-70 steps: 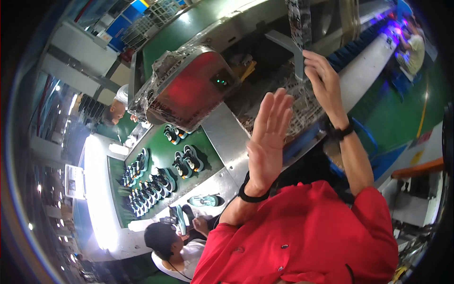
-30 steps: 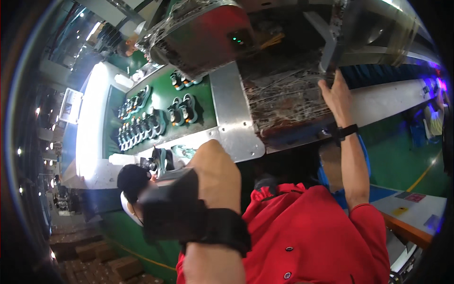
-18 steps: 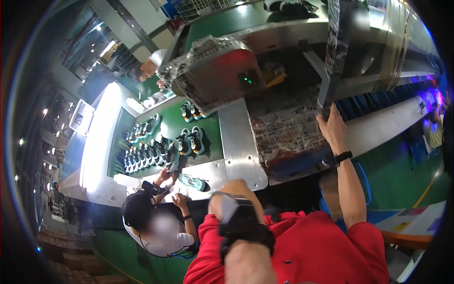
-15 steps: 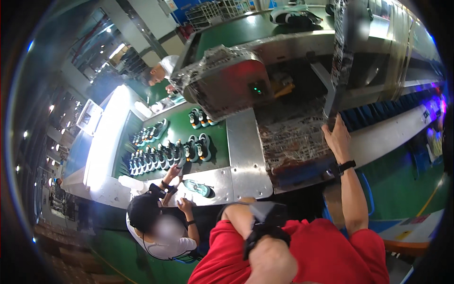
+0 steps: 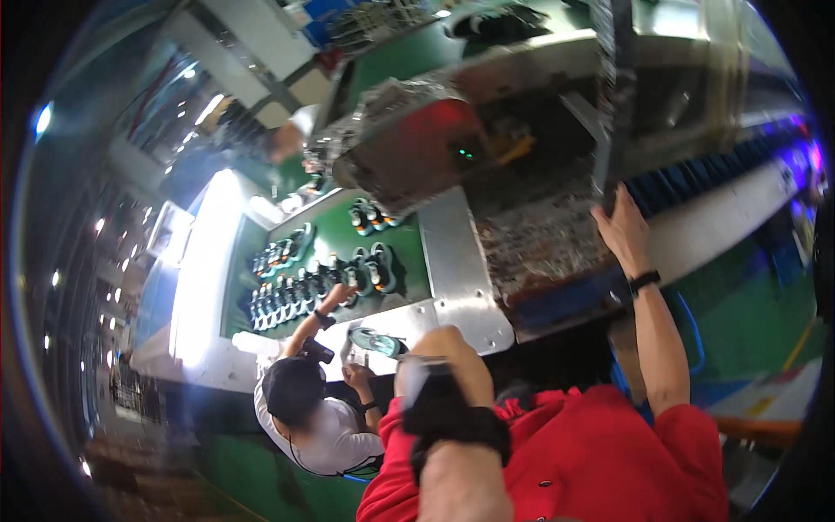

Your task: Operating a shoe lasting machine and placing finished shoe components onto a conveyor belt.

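Note:
My right hand (image 5: 624, 233) grips the lower end of an upright metal post (image 5: 614, 113), thumb on one side and fingers on the other. A black band circles that wrist. In front of my red shirt, my left hand (image 5: 452, 352) is raised beside the bench's metal edge, with a black strapped device on the wrist. Its fingers are smeared by motion, and I cannot see anything in it. Just left of it, a pale green shoe (image 5: 376, 342) lies on the metal plate (image 5: 477, 318). A worn, scuffed surface (image 5: 539, 252) lies left of the post.
A co-worker in a dark cap (image 5: 296, 391) reaches toward rows of shoes (image 5: 300, 291) on the green belt. A machine housing (image 5: 409, 152) with green lights stands behind the plate. Dark blue slats (image 5: 696, 181) run along the right. Another person (image 5: 291, 139) is farther back.
My left hand has risen slightly and shifted left. My right hand keeps its hold on the post. The co-worker's hand has moved right to the shoes; the whole view has shifted a little.

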